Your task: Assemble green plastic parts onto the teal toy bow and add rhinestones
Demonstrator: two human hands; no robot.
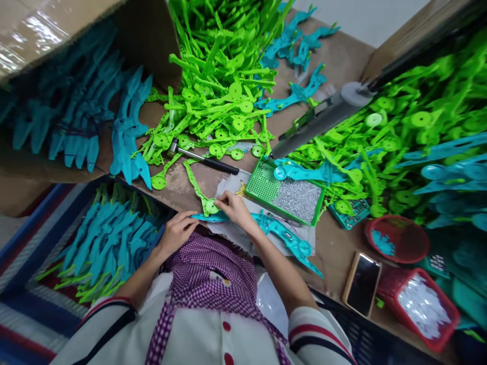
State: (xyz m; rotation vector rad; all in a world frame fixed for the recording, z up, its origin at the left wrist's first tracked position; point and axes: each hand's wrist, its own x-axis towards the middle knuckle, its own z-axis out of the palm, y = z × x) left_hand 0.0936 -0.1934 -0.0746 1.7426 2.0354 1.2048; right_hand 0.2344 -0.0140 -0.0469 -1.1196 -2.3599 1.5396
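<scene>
A long blue plastic piece point(291, 239) lies along the table's front edge, its left end by my left hand point(177, 232). The fingers of my left hand are pressed together on that end. My right hand point(233, 208) is closed in a pinch at the round end of a green plastic arm point(198, 185), just above the blue piece. Right of my right hand, a green tray point(282, 209) holds many small silvery parts. A hammer point(218, 163) with a black handle rests behind the green arm.
Green pieces pile up at the back point(224, 101) and right. A grey tool point(323, 119) hangs over the tray. Blue pieces fill a cardboard box point(160, 40) and a crate point(36, 233) at left. A phone point(361, 284), red bowl point(409, 238) and red basket point(449, 304) sit right.
</scene>
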